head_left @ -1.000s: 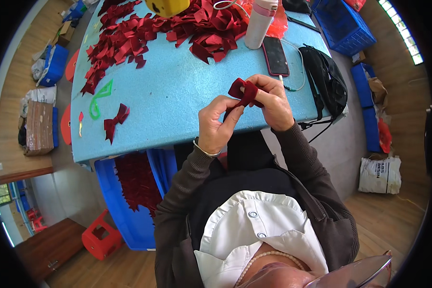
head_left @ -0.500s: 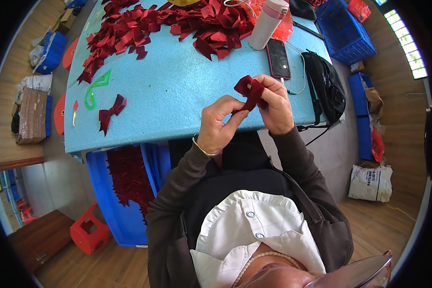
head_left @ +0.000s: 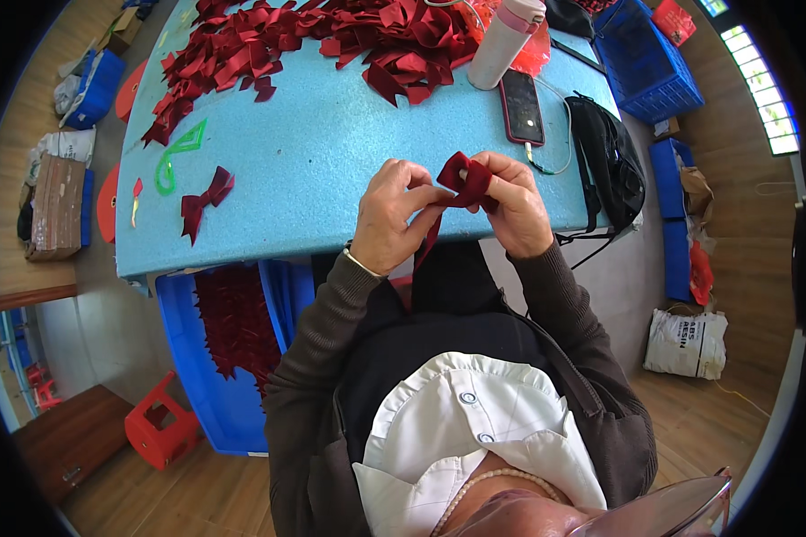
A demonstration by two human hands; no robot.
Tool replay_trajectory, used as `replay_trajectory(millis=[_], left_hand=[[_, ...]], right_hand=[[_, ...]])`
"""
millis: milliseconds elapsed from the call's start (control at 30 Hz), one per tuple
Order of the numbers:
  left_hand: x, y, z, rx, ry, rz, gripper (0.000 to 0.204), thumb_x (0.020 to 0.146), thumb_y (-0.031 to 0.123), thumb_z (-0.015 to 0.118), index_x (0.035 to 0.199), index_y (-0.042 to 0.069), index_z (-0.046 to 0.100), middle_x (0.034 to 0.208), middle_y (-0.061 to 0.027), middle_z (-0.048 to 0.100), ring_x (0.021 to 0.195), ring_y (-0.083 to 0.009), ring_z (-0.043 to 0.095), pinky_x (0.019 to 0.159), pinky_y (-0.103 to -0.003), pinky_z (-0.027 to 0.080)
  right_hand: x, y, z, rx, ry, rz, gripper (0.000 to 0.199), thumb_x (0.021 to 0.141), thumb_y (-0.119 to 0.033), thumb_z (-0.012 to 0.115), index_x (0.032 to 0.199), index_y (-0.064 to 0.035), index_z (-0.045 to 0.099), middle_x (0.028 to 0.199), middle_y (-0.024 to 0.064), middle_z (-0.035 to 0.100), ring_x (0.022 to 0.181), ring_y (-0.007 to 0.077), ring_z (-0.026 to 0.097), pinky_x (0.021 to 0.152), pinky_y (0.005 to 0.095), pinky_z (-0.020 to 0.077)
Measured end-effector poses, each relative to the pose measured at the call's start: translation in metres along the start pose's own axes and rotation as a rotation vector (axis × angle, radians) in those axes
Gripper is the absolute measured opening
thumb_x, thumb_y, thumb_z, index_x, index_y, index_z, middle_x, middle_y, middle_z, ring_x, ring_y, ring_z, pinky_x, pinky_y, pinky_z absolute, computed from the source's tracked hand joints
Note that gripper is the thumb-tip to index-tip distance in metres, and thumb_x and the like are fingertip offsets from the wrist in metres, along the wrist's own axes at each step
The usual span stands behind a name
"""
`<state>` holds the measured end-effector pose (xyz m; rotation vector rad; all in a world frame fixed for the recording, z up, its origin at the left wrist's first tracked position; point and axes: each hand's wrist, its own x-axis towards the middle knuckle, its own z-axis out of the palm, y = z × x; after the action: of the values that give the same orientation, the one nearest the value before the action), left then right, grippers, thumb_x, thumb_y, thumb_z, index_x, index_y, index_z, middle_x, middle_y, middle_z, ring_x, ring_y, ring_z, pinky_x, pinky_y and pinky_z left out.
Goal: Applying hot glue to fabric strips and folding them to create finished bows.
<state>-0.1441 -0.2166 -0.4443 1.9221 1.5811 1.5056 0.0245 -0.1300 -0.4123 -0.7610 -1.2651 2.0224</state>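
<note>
The right hand point(head_left: 517, 204) is grasping a dark red ribbon point(head_left: 476, 186), its thumb and fingers pressing on the looped part, while the left hand point(head_left: 390, 217) is pinching the same ribbon from the other side, thumb against fingers. The ribbon is being held up over the near edge of the blue table point(head_left: 331, 125), somewhat right of that edge's middle, and a narrow tail of it is hanging below the left hand's fingertips. A small pale spot is showing inside the fold; from where I'm standing I can't tell what it is.

Towards the table's near left corner a single red bow point(head_left: 210, 201) is lying by itself. A green looped piece point(head_left: 181, 157) is curling just beyond it, and a small red-tipped thing point(head_left: 136, 202) is lying close to the table's left edge. Across the far part of the table a big heap of red bows point(head_left: 394, 40) is spreading. At the table's right side a white bottle point(head_left: 500, 52) is standing, a dark phone point(head_left: 521, 109) is lying just beside it with a cable running off, and a black bag point(head_left: 607, 161) is slumping along the table's right edge.

Below the table's near left part a blue bin point(head_left: 233, 416) is holding dark red pieces point(head_left: 233, 318), and a red stool point(head_left: 163, 425) is standing on the floor by that bin. Off the table's far right corner a blue crate point(head_left: 649, 67) is sitting.
</note>
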Motion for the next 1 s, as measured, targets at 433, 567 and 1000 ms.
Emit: replay_trajectory(millis=[433,567,1000], left_hand=[[-0.015,0.028,0.020,-0.834,-0.008,-0.557,0.014,0.089,0.007,0.065,0.098,-0.002,0.060,0.094,-0.0074,0.067,0.080,-0.0087,0.062,0.073,-0.024,0.051],[-0.014,0.031,0.026,-0.674,0.016,-0.557,0.013,0.091,0.008,0.064,0.099,-0.002,0.060,0.088,-0.0053,0.067,0.077,-0.0075,0.062,0.070,-0.023,0.050],[-0.002,0.040,0.039,-0.674,0.144,-0.468,0.015,0.092,0.011,0.065,0.098,-0.003,0.064,0.073,0.0011,0.060,0.062,-0.0036,0.051,0.055,-0.020,0.042]], right_hand=[[-0.002,0.014,0.000,-0.064,0.113,-0.082,0.010,0.088,-0.009,0.058,0.090,-0.0016,0.064,0.078,-0.0006,0.061,0.067,0.0046,0.051,0.061,0.0197,0.0411],[-0.004,0.013,-0.002,-0.122,0.135,-0.124,0.010,0.087,-0.010,0.059,0.090,-0.0016,0.064,0.077,-0.0007,0.061,0.066,0.0040,0.050,0.061,0.0198,0.0410],[-0.005,0.009,-0.006,-0.336,0.155,-0.308,0.011,0.086,-0.007,0.058,0.093,0.0002,0.063,0.085,0.0003,0.063,0.073,0.0047,0.055,0.065,0.0183,0.0441]])
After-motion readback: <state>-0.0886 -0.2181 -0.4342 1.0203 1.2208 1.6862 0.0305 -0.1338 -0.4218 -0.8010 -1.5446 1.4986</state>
